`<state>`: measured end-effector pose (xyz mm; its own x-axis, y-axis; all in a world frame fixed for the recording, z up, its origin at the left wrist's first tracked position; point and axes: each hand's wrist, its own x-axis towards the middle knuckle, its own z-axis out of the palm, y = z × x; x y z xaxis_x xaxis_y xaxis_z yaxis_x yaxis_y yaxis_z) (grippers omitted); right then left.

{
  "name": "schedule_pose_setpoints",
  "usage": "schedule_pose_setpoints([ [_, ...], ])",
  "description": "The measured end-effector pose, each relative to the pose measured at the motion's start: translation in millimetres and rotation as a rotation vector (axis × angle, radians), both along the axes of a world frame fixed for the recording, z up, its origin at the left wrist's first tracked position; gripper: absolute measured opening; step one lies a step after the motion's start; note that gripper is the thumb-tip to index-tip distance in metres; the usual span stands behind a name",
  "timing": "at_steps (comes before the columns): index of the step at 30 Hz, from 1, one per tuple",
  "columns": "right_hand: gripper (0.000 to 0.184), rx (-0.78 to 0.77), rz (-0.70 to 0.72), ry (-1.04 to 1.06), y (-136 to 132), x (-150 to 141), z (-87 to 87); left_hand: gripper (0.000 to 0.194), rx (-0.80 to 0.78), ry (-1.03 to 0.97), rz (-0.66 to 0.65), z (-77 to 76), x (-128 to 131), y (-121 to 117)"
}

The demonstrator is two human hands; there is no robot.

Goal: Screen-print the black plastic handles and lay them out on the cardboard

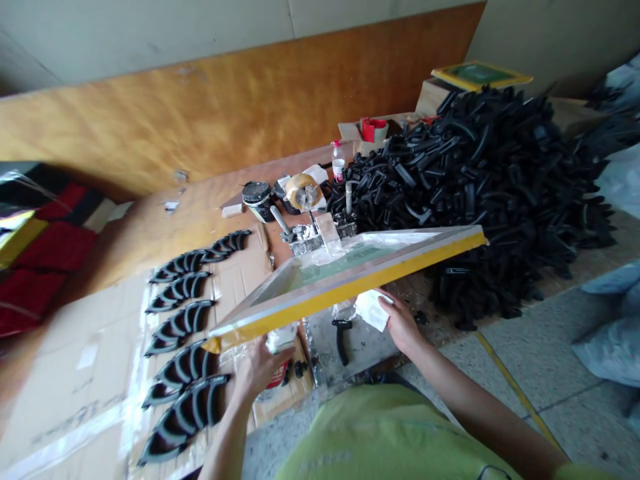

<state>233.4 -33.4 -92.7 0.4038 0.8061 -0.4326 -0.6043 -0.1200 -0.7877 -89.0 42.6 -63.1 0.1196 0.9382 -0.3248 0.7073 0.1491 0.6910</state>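
A yellow-edged printing screen frame (350, 283) is tilted up on its hinge over a small work plate (360, 347). My left hand (260, 367) sits under the frame's near left corner, fingers closed around a white-capped container (277, 340). My right hand (400, 323) reaches under the raised frame and presses a white cloth (373, 308) with closed fingers. One curved black plastic part (341, 340) lies on the plate between my hands.
Rows of black curved parts (183, 347) lie fanned on cardboard (75, 400) at left. A big heap of black parts (480, 180) fills the right. An ink tin (257, 197), tape roll (303, 191) and small bottle (339, 160) stand behind the frame. Red fabric (45, 253) at far left.
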Motion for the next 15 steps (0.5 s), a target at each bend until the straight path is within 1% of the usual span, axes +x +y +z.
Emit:
schedule_pose_setpoints([
  [1, 0.045, 0.005, 0.031, 0.000, -0.9, -0.9, 0.3, 0.052, -0.016, 0.109, -0.106, 3.3, 12.2, -11.5],
  [3, 0.045, 0.011, 0.087, -0.012, -3.2, -3.0, 0.2, 0.058, -0.020, 0.336, -0.323, 12.0, 40.3, -27.0],
  [4, 0.045, 0.012, 0.109, -0.016, -4.7, -3.9, -0.2, 0.059, -0.003, 0.424, -0.410, 16.9, 54.7, -31.4],
  [6, 0.044, 0.020, 0.142, -0.020, -8.7, -4.8, -1.3, 0.057, 0.051, 0.556, -0.536, 26.6, 80.7, -34.8],
  [9, 0.045, 0.038, 0.167, 0.000, -15.3, -2.9, -3.3, 0.048, 0.128, 0.654, -0.635, 38.6, 108.3, -32.1],
  [12, 0.048, -0.001, 0.178, 0.040, -18.8, 2.4, -5.5, 0.043, 0.168, 0.723, -0.658, 46.7, 125.8, -27.9],
  [15, 0.050, -0.037, 0.161, 0.075, -18.4, 8.3, -7.3, 0.043, 0.202, 0.735, -0.695, 50.9, 138.9, -29.6],
])
